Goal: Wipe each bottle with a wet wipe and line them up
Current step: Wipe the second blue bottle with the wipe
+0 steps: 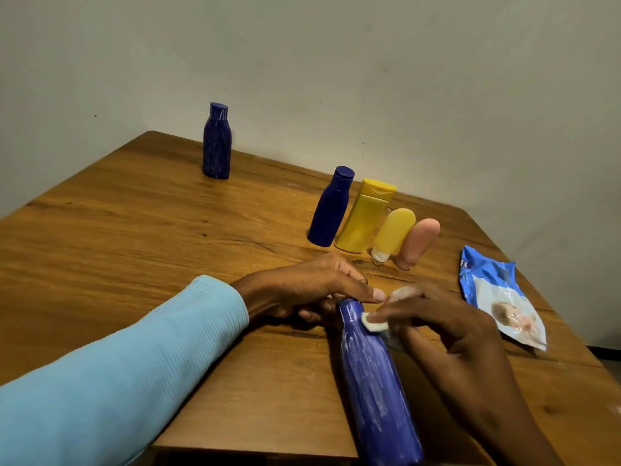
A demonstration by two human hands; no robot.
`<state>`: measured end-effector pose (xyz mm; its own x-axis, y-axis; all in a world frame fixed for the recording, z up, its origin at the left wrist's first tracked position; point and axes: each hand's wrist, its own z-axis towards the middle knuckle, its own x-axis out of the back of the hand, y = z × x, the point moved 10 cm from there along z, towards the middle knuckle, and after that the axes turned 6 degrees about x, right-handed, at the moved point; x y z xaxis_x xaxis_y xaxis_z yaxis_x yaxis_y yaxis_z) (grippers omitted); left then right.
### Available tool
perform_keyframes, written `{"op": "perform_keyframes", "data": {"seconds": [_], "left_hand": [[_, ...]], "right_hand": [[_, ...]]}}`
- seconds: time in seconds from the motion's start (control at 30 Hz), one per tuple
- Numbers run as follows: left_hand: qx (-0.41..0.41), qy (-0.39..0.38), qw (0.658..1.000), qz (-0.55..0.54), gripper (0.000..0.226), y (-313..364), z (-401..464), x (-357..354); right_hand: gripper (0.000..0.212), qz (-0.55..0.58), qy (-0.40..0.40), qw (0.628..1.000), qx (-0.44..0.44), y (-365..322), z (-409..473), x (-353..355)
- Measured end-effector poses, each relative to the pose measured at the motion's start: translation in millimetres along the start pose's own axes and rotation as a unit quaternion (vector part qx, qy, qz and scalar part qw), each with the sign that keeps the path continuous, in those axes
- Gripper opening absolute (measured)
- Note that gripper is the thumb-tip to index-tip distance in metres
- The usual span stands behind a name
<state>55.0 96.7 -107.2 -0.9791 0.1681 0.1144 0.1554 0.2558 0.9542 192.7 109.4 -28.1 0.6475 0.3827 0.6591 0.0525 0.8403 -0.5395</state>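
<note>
A large blue bottle (pixel 376 381), streaked with white, tilts toward me over the table's near edge. My left hand (pixel 312 287) grips its cap end from above. My right hand (pixel 437 317) pinches a white wet wipe (pixel 374 326) against the bottle's neck. Further back, a row of bottles stands side by side: a dark blue bottle (pixel 331 208), a yellow bottle (pixel 366 216), a small yellow tube (pixel 395 233) and a pink tube (pixel 420 243). Another streaked blue bottle (pixel 217 142) stands alone at the far left.
A blue wet-wipe packet (pixel 497 297) lies flat to the right of my right hand. The wooden table (pixel 134 230) sits in a corner against a grey wall (pixel 336 62). Its near edge runs just below my arms.
</note>
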Motion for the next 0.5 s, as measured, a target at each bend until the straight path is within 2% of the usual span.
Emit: {"op": "perform_keyframes", "data": {"seconds": [0.1, 0.3, 0.5], "left_hand": [[-0.001, 0.011, 1.0, -0.002, 0.026, -2, 1, 3], [-0.007, 0.008, 1.0, -0.015, 0.023, -2, 1, 2], [-0.011, 0.011, 1.0, -0.009, 0.029, 0, 1, 2]], "right_hand": [[0.041, 0.002, 0.035, 0.999, -0.018, 6, 0, 12], [0.041, -0.095, 0.025, 0.995, 0.017, -10, 2, -6], [0.045, -0.084, 0.029, 0.996, 0.0, -3, -1, -10]]}}
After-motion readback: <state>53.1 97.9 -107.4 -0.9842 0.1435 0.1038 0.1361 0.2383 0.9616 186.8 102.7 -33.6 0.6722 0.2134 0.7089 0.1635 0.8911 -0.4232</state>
